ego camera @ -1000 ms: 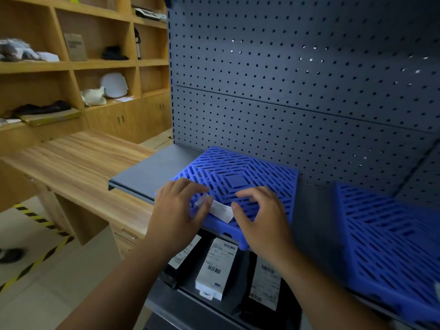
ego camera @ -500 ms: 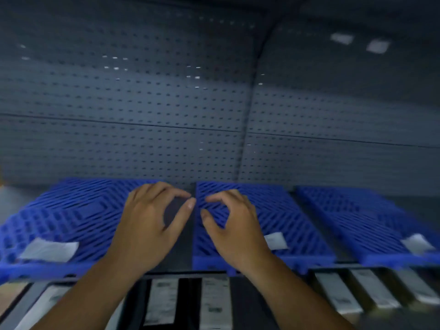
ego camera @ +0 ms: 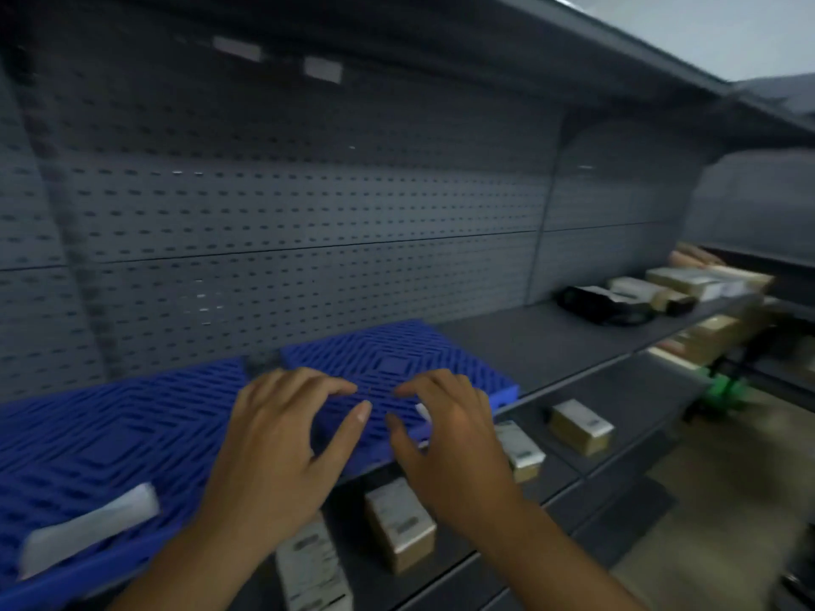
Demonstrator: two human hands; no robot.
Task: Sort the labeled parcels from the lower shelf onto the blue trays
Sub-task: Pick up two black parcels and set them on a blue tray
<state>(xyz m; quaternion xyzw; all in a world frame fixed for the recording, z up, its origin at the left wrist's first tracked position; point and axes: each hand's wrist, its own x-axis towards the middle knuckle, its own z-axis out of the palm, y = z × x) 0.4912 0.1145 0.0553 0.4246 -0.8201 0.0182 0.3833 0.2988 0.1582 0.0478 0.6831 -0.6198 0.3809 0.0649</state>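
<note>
Your left hand (ego camera: 282, 438) and right hand (ego camera: 454, 438) hover loose-fingered and empty over the blue tray (ego camera: 388, 359). Parcels (ego camera: 399, 522) sit at 6 o'clock on the lower shelf (ego camera: 639, 390). Risks: blurred labels misread, wrong tray, knuckles catching the tray lip.

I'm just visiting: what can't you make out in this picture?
Head view only:
Print on the parcel labels: smeared by motion blur.
Left blue tray: cut off by the left edge.
Nearest parcel: cut off by the bottom edge.
Far boxes on the right: blurred and too small.
</note>
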